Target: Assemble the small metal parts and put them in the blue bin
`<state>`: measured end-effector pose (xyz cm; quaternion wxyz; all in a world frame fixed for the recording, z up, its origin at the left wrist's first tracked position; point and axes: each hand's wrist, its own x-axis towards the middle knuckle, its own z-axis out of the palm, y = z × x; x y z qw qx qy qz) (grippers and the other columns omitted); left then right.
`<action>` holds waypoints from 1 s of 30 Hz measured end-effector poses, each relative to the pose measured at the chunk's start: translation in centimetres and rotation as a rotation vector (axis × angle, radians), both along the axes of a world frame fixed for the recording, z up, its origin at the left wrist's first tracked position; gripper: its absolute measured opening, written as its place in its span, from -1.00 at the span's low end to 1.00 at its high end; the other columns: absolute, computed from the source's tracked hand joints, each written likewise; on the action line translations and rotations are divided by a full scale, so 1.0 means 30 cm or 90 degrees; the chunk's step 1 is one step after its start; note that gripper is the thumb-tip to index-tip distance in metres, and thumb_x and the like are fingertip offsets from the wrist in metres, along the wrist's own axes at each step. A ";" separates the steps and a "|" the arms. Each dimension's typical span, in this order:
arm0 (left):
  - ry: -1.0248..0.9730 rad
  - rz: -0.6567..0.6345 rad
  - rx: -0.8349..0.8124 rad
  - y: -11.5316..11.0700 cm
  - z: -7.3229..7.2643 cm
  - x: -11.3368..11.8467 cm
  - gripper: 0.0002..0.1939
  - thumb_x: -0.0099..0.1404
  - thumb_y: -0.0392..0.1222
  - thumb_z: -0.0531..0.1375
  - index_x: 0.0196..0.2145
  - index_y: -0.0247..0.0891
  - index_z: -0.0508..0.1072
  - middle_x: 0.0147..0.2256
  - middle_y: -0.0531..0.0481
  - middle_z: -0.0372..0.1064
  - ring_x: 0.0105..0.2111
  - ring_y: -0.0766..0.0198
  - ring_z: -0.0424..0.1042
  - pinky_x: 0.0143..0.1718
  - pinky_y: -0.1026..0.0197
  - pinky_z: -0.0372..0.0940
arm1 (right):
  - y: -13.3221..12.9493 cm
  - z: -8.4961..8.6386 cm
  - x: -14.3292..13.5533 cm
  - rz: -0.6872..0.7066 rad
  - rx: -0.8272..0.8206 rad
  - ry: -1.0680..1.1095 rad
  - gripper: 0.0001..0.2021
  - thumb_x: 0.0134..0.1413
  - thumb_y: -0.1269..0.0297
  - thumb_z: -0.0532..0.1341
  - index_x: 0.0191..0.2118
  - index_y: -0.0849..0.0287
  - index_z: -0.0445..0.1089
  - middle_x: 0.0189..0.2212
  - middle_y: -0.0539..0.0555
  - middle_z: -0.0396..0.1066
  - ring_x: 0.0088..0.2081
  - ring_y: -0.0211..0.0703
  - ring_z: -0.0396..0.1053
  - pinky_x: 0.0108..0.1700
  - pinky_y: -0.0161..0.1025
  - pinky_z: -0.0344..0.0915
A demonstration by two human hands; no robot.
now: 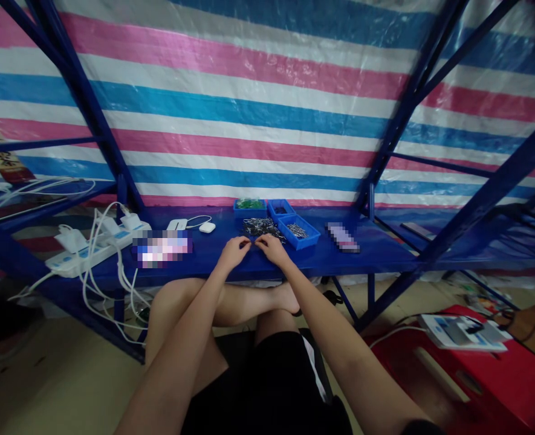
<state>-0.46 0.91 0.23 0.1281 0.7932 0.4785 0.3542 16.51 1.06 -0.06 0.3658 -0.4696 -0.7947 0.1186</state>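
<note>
My left hand point(235, 251) and my right hand point(271, 248) hover close together over the front of the blue shelf point(208, 260). On each, thumb and fingertips are pinched; whatever they hold is too small to make out. Just beyond them lies a pile of small dark and silvery metal pieces point(262, 228). To its right, a blue tray point(304, 243) contains small silvery parts point(297, 230). Behind the pile stand a blue bin with green pieces point(249, 205) and another blue bin point(280, 209) with dark contents.
A power strip point(97, 248) with plugged-in chargers and trailing white cables occupies the left. Near it are a blurred-out device point(162, 249) and a white charger puck point(207, 228). A blurred phone point(342, 237) lies right. Blue metal posts point(396, 130) frame the shelf; a red stool point(485, 368) stands lower right.
</note>
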 end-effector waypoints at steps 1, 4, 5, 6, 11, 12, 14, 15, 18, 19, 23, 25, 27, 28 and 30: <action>0.011 0.000 0.002 0.002 -0.001 -0.001 -0.76 0.21 -0.15 0.04 -0.29 -0.23 0.47 -0.29 -0.05 0.45 -0.27 0.22 0.37 -0.20 0.22 0.23 | 0.000 0.000 0.002 0.000 0.006 0.026 -0.84 0.12 0.32 0.08 -0.28 0.19 0.40 -0.34 0.04 0.37 -0.27 -0.27 0.29 -0.16 -0.35 0.16; 0.037 -0.011 0.006 0.005 -0.003 -0.002 -0.75 0.21 -0.11 0.04 -0.28 -0.21 0.47 -0.28 -0.05 0.44 -0.26 0.21 0.36 -0.19 0.20 0.22 | 0.001 0.000 0.006 0.019 0.021 0.082 -0.83 0.13 0.29 0.07 -0.30 0.19 0.38 -0.34 0.03 0.39 -0.27 -0.28 0.30 -0.17 -0.36 0.16; 0.041 -0.016 0.006 0.005 -0.004 -0.002 -0.74 0.21 -0.09 0.04 -0.28 -0.21 0.48 -0.28 -0.05 0.44 -0.26 0.21 0.36 -0.19 0.20 0.22 | 0.000 0.000 0.006 0.025 0.022 0.094 -0.83 0.12 0.29 0.07 -0.31 0.19 0.38 -0.35 0.03 0.39 -0.28 -0.28 0.30 -0.18 -0.36 0.16; 0.041 -0.021 0.007 0.006 -0.005 -0.002 -0.74 0.21 -0.08 0.05 -0.28 -0.21 0.48 -0.28 -0.05 0.44 -0.25 0.21 0.36 -0.18 0.20 0.22 | 0.000 0.000 0.006 0.028 0.021 0.102 -0.83 0.12 0.28 0.07 -0.33 0.19 0.38 -0.36 0.02 0.39 -0.29 -0.28 0.30 -0.19 -0.36 0.16; 0.016 -0.032 0.014 0.008 -0.009 -0.004 -0.74 0.21 -0.09 0.05 -0.27 -0.21 0.48 -0.29 -0.06 0.45 -0.27 0.21 0.37 -0.20 0.21 0.23 | 0.000 0.002 0.004 0.020 0.010 0.110 -0.82 0.11 0.26 0.08 -0.36 0.19 0.39 -0.39 0.02 0.39 -0.33 -0.27 0.30 -0.23 -0.35 0.16; 0.006 -0.031 0.015 0.008 -0.009 -0.004 -0.75 0.22 -0.10 0.05 -0.27 -0.21 0.48 -0.29 -0.06 0.45 -0.27 0.21 0.38 -0.21 0.21 0.23 | 0.001 0.002 0.004 0.022 0.007 0.105 -0.83 0.11 0.27 0.09 -0.36 0.18 0.39 -0.39 0.02 0.39 -0.33 -0.27 0.30 -0.23 -0.35 0.16; -0.020 -0.027 0.015 0.006 -0.008 -0.005 -0.75 0.22 -0.12 0.04 -0.27 -0.22 0.47 -0.29 -0.06 0.45 -0.28 0.21 0.39 -0.22 0.22 0.23 | 0.001 0.000 0.002 0.027 0.002 0.084 -0.85 0.10 0.28 0.10 -0.34 0.18 0.40 -0.38 0.02 0.39 -0.33 -0.27 0.30 -0.23 -0.35 0.16; -0.034 -0.027 0.015 0.005 -0.006 -0.005 -0.75 0.22 -0.13 0.05 -0.26 -0.23 0.47 -0.28 -0.06 0.46 -0.28 0.22 0.39 -0.22 0.23 0.24 | 0.001 -0.001 0.002 0.028 0.000 0.068 -0.85 0.10 0.28 0.11 -0.34 0.18 0.40 -0.39 0.02 0.39 -0.34 -0.27 0.29 -0.23 -0.35 0.16; -0.055 -0.041 0.014 -0.002 0.002 -0.003 -0.75 0.22 -0.12 0.06 -0.26 -0.24 0.47 -0.26 -0.06 0.46 -0.27 0.22 0.39 -0.21 0.23 0.24 | -0.003 -0.005 -0.001 0.036 0.005 0.001 -0.87 0.08 0.32 0.13 -0.30 0.18 0.41 -0.39 0.03 0.37 -0.34 -0.26 0.28 -0.24 -0.34 0.16; -0.054 -0.047 0.013 -0.005 0.004 -0.002 -0.75 0.21 -0.12 0.07 -0.26 -0.24 0.48 -0.26 -0.05 0.46 -0.26 0.22 0.39 -0.20 0.23 0.24 | -0.004 -0.006 -0.002 0.039 0.008 -0.019 -0.87 0.08 0.33 0.14 -0.29 0.19 0.42 -0.39 0.04 0.37 -0.34 -0.26 0.27 -0.23 -0.33 0.15; -0.047 -0.063 0.013 -0.009 0.005 0.001 -0.75 0.20 -0.10 0.07 -0.27 -0.23 0.48 -0.27 -0.05 0.46 -0.26 0.22 0.39 -0.20 0.23 0.25 | -0.007 -0.009 -0.002 0.036 0.015 -0.042 -0.86 0.07 0.37 0.14 -0.26 0.20 0.42 -0.38 0.05 0.36 -0.34 -0.26 0.27 -0.24 -0.33 0.15; -0.056 -0.052 0.020 -0.005 -0.002 -0.001 -0.74 0.21 -0.11 0.06 -0.26 -0.24 0.48 -0.27 -0.06 0.45 -0.26 0.22 0.39 -0.21 0.23 0.25 | -0.003 -0.009 -0.001 0.026 0.016 -0.009 -0.87 0.07 0.35 0.14 -0.29 0.20 0.42 -0.39 0.05 0.36 -0.35 -0.27 0.27 -0.24 -0.33 0.16; -0.053 -0.031 0.025 0.003 -0.011 -0.003 -0.75 0.21 -0.13 0.06 -0.26 -0.25 0.47 -0.27 -0.07 0.45 -0.27 0.22 0.39 -0.22 0.22 0.25 | 0.001 -0.009 0.002 0.017 0.018 0.036 -0.88 0.08 0.32 0.14 -0.32 0.19 0.41 -0.39 0.04 0.37 -0.35 -0.27 0.28 -0.23 -0.33 0.17; -0.044 -0.024 0.025 0.008 -0.015 -0.004 -0.76 0.21 -0.14 0.07 -0.26 -0.25 0.48 -0.28 -0.07 0.46 -0.28 0.21 0.39 -0.22 0.22 0.25 | 0.003 -0.008 0.003 0.013 0.018 0.056 -0.87 0.08 0.31 0.13 -0.33 0.19 0.41 -0.39 0.03 0.37 -0.34 -0.26 0.28 -0.22 -0.33 0.17; -0.016 -0.021 0.021 0.017 -0.020 -0.006 -0.76 0.20 -0.15 0.08 -0.27 -0.24 0.48 -0.30 -0.08 0.46 -0.29 0.20 0.39 -0.23 0.21 0.25 | 0.007 -0.007 0.005 0.009 0.016 0.085 -0.87 0.08 0.30 0.13 -0.33 0.18 0.41 -0.39 0.02 0.38 -0.32 -0.26 0.29 -0.20 -0.33 0.17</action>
